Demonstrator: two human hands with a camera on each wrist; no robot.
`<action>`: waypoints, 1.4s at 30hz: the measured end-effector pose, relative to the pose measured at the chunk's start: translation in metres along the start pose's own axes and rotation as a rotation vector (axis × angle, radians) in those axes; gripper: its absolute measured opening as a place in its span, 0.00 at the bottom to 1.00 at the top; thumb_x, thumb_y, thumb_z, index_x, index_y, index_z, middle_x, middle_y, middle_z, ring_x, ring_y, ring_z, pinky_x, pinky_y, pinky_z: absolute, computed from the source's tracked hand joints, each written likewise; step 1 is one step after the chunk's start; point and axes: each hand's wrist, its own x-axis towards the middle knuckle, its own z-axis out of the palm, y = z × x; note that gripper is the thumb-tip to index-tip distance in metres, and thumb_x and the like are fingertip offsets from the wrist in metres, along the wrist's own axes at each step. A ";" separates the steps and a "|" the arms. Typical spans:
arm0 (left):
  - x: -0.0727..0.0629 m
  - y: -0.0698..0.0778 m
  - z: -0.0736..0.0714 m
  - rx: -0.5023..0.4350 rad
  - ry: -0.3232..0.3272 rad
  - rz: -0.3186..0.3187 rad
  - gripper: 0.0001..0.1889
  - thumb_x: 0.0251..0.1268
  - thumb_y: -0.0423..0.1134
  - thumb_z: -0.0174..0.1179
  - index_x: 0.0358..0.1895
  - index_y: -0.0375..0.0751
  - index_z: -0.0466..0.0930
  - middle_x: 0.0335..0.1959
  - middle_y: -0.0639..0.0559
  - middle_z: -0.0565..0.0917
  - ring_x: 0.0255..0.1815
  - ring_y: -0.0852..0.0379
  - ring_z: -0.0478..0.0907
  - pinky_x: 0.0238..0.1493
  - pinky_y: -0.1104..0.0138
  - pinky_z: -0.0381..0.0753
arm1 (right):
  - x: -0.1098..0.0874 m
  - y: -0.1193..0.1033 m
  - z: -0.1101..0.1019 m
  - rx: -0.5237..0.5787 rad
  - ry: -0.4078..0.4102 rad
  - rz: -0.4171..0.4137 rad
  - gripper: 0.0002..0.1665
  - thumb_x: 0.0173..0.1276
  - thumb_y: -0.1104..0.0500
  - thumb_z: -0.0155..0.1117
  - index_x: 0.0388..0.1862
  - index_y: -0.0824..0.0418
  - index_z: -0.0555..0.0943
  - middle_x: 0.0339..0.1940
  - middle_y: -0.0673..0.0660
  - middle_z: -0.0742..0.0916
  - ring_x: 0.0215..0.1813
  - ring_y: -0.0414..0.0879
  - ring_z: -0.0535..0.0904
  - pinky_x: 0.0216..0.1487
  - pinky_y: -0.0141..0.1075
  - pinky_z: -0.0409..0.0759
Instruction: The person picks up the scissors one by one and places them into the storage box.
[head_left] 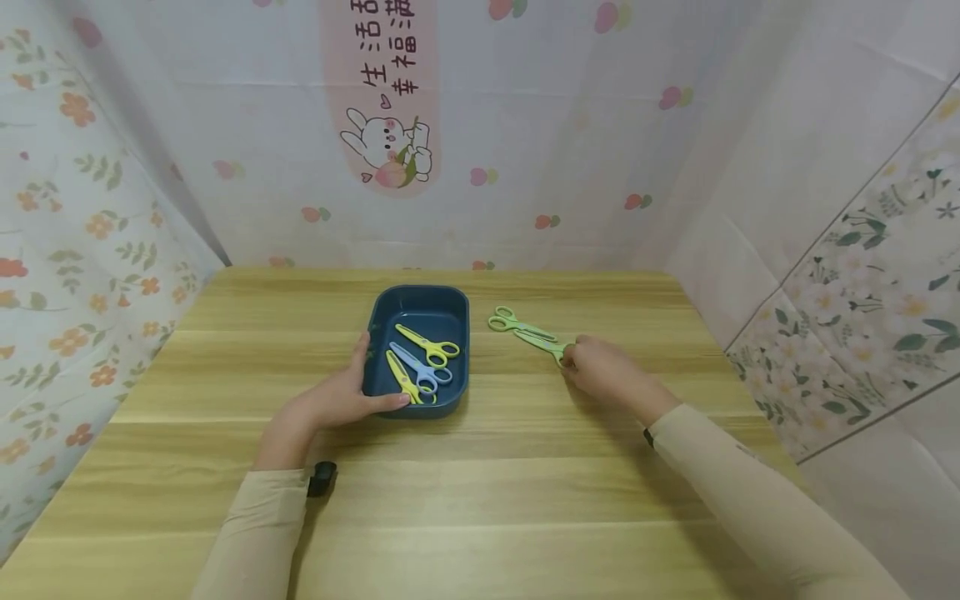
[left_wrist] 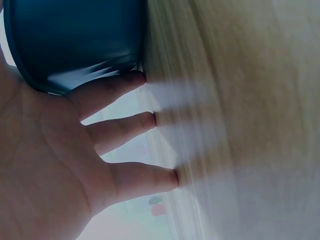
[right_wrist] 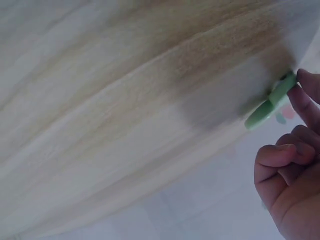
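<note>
Right hand [head_left: 609,375]: thumb and finger pinch the handle of the right green scissors [head_left: 542,343]; other fingers curled. Left green scissors [head_left: 517,324] lie alongside, blades adjacent. Left hand [head_left: 341,400]: fingers spread straight at the left wall of the blue tray [head_left: 431,292], thumb over its near rim. Tray contains 2 yellow scissors [head_left: 432,348] and 1 blue scissors [head_left: 417,365]. Apparent step: pick-up. Next move likely requires lifting clear of the adjacent blades.

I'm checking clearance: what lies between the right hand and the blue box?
The head view shows two pairs of green scissors, one pinched by the right hand, then bare tabletop beside the box.
</note>
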 end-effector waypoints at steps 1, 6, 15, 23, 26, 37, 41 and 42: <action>0.000 0.000 0.000 0.002 -0.001 -0.001 0.76 0.59 0.78 0.66 0.85 0.45 0.14 0.86 0.25 0.49 0.83 0.25 0.61 0.80 0.35 0.65 | 0.001 0.000 0.001 -0.008 0.008 0.002 0.11 0.77 0.58 0.68 0.47 0.64 0.90 0.41 0.57 0.88 0.39 0.46 0.83 0.44 0.44 0.87; -0.001 0.001 0.001 0.002 -0.007 -0.008 0.76 0.59 0.78 0.66 0.85 0.46 0.13 0.86 0.24 0.49 0.83 0.24 0.60 0.80 0.35 0.65 | 0.009 0.002 0.004 -0.027 0.010 0.018 0.12 0.77 0.57 0.66 0.37 0.63 0.89 0.34 0.55 0.86 0.33 0.44 0.78 0.37 0.42 0.82; -0.001 0.002 -0.003 -0.011 -0.017 -0.015 0.76 0.59 0.77 0.66 0.84 0.47 0.12 0.86 0.24 0.48 0.84 0.25 0.58 0.81 0.35 0.63 | 0.014 -0.004 0.001 -0.024 0.057 0.035 0.23 0.77 0.58 0.64 0.18 0.54 0.73 0.24 0.52 0.75 0.27 0.44 0.67 0.28 0.37 0.64; 0.000 0.002 -0.004 -0.001 -0.011 -0.013 0.76 0.59 0.78 0.66 0.85 0.46 0.13 0.86 0.23 0.49 0.83 0.25 0.60 0.80 0.35 0.64 | 0.008 -0.008 0.003 0.046 0.056 0.061 0.15 0.76 0.48 0.71 0.36 0.58 0.89 0.35 0.53 0.87 0.34 0.44 0.78 0.34 0.40 0.79; 0.000 0.001 -0.003 -0.005 -0.009 -0.014 0.76 0.59 0.78 0.66 0.85 0.46 0.13 0.86 0.23 0.49 0.83 0.25 0.60 0.80 0.35 0.65 | 0.006 -0.008 0.005 0.072 0.116 0.136 0.25 0.75 0.40 0.70 0.48 0.63 0.88 0.44 0.58 0.87 0.39 0.50 0.83 0.38 0.45 0.84; 0.002 0.003 0.000 -0.008 -0.005 -0.015 0.76 0.59 0.78 0.65 0.85 0.47 0.14 0.87 0.25 0.47 0.84 0.25 0.59 0.80 0.35 0.64 | -0.002 0.010 0.011 0.188 0.005 0.322 0.71 0.64 0.18 0.64 0.91 0.52 0.47 0.53 0.70 0.77 0.40 0.54 0.72 0.36 0.43 0.74; 0.001 0.002 0.000 -0.004 -0.006 -0.018 0.76 0.59 0.78 0.65 0.85 0.47 0.13 0.87 0.25 0.47 0.83 0.25 0.59 0.80 0.35 0.64 | -0.006 0.015 0.014 0.324 -0.082 0.375 0.74 0.63 0.16 0.62 0.91 0.51 0.40 0.64 0.77 0.72 0.53 0.63 0.77 0.51 0.58 0.82; 0.001 0.002 0.000 -0.006 -0.007 -0.017 0.76 0.59 0.78 0.65 0.85 0.47 0.13 0.87 0.25 0.47 0.84 0.25 0.59 0.80 0.35 0.64 | -0.006 0.016 0.015 0.347 -0.087 0.383 0.74 0.63 0.17 0.62 0.91 0.52 0.41 0.67 0.77 0.71 0.58 0.64 0.77 0.56 0.61 0.81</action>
